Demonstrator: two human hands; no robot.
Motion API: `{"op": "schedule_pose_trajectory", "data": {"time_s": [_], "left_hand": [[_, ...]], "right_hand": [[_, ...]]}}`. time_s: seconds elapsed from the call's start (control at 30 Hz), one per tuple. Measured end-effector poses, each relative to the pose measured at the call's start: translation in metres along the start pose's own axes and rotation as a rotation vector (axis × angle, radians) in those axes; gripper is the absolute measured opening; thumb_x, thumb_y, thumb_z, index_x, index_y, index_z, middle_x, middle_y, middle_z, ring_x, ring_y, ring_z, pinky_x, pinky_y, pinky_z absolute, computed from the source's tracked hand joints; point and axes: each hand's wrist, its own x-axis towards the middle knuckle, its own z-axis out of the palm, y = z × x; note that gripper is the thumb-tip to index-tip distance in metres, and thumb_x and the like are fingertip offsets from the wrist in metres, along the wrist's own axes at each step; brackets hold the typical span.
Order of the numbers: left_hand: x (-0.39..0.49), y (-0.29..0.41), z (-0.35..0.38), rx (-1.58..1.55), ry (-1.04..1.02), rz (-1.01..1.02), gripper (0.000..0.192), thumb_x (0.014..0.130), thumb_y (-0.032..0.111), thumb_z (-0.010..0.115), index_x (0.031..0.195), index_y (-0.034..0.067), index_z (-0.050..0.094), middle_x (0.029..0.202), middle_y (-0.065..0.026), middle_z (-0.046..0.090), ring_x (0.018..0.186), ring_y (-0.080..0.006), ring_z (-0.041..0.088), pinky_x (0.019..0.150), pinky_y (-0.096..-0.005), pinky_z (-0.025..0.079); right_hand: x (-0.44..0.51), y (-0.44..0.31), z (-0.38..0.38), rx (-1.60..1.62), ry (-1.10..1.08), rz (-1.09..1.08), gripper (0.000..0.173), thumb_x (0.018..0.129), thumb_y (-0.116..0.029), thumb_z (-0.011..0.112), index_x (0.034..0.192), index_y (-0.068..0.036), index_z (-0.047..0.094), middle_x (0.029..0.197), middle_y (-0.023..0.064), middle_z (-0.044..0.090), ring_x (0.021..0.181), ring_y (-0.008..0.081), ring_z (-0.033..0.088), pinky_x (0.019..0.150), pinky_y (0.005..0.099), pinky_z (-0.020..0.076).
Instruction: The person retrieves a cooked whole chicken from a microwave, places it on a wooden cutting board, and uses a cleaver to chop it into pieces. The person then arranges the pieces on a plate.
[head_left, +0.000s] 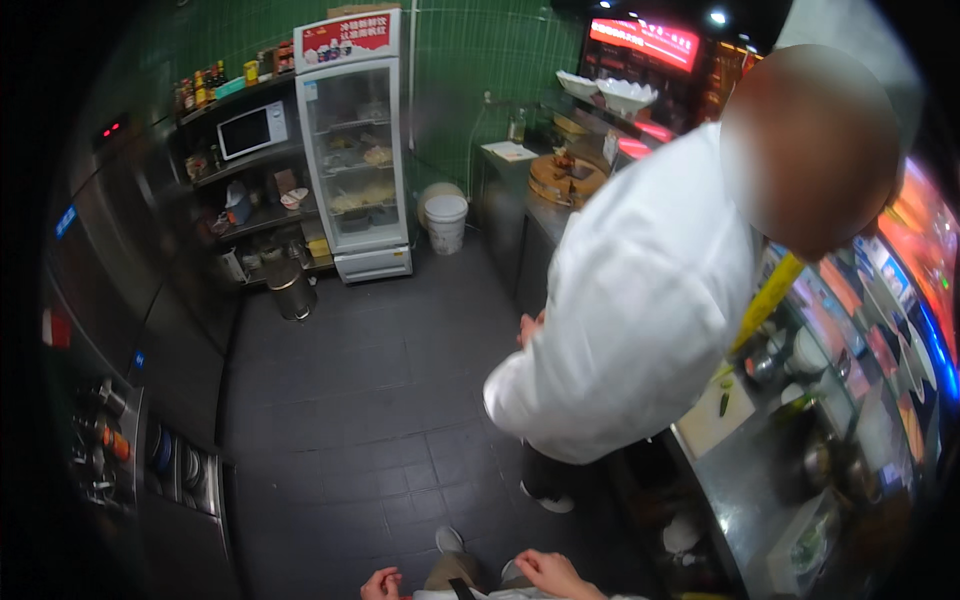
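My left hand (382, 583) is at the bottom edge, fingers curled, partly cut off by the frame. Whether it holds anything cannot be made out. To the right, my right hand (555, 574) hangs in front of my body with its fingers loosely bent and nothing visible in it. Between the two are my trousers and a grey shoe (449, 539) on dark floor tiles (360, 450). Close on the right stands a person in a white jacket (637, 300), bent towards the counter (742, 510); one of that person's hands (529, 328) shows at the waist.
A white cutting board (716, 412) with green pieces lies on the counter. Further off are a round wooden chopping block (568, 180), a white bucket (447, 225), a glass-door fridge (356, 150), a metal bin (292, 291) and a microwave (253, 130). Steel cabinets (180, 315) line the left.
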Motion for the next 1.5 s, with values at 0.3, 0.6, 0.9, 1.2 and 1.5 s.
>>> {"op": "schedule_pose_trajectory", "data": {"time_s": [0.3, 0.6, 0.9, 1.2, 1.5], "left_hand": [[0.163, -0.006, -0.080, 0.002, -0.006, 0.011, 0.027, 0.099, 0.020, 0.052, 0.112, 0.001, 0.068, 0.098, -0.0157, 0.073, 0.093, -0.0261, 0.069, 0.084, -0.0360, 0.052], [0.427, 0.073, -0.217, 0.144, -0.062, 0.182, 0.025, 0.100, 0.015, 0.052, 0.113, -0.001, 0.067, 0.102, -0.0147, 0.073, 0.095, -0.0210, 0.069, 0.084, -0.0335, 0.053], [0.656, 0.213, -0.154, -0.004, -0.236, 0.677, 0.014, 0.092, 0.001, 0.057, 0.100, -0.003, 0.069, 0.090, -0.0134, 0.073, 0.084, -0.0179, 0.071, 0.075, -0.0289, 0.055], [0.877, 0.196, -0.167, -0.071, -0.439, 0.296, 0.026, 0.101, 0.016, 0.055, 0.117, -0.002, 0.062, 0.102, -0.0128, 0.072, 0.096, -0.0178, 0.067, 0.086, -0.0301, 0.053], [1.073, 0.384, -0.105, 0.163, -0.723, 0.582, 0.030, 0.102, 0.021, 0.054, 0.122, 0.000, 0.059, 0.100, -0.0112, 0.072, 0.092, -0.0172, 0.067, 0.084, -0.0298, 0.053]], "right_hand": [[0.185, -0.099, 0.094, 0.164, -0.123, -0.108, 0.030, 0.097, -0.033, 0.058, 0.108, -0.007, 0.066, 0.077, 0.0104, 0.067, 0.068, 0.0227, 0.063, 0.063, 0.0356, 0.0489], [0.398, -0.232, 0.130, 0.326, 0.075, -0.083, 0.028, 0.096, -0.032, 0.060, 0.111, -0.010, 0.067, 0.064, 0.0065, 0.061, 0.058, 0.0190, 0.057, 0.056, 0.0353, 0.0446], [0.573, -0.283, 0.109, 0.483, 0.146, -0.026, 0.030, 0.097, -0.028, 0.061, 0.120, -0.008, 0.062, 0.068, 0.0001, 0.055, 0.064, 0.0100, 0.049, 0.060, 0.0275, 0.0408], [0.728, -0.317, 0.059, 0.616, 0.630, 0.111, 0.027, 0.097, -0.023, 0.061, 0.117, -0.006, 0.063, 0.067, 0.0001, 0.055, 0.062, 0.0077, 0.048, 0.059, 0.0266, 0.0417], [0.858, -0.318, 0.000, 0.771, 1.018, 0.366, 0.031, 0.095, -0.023, 0.060, 0.120, -0.005, 0.063, 0.070, 0.0042, 0.064, 0.062, 0.0113, 0.060, 0.061, 0.0292, 0.0489]]}}
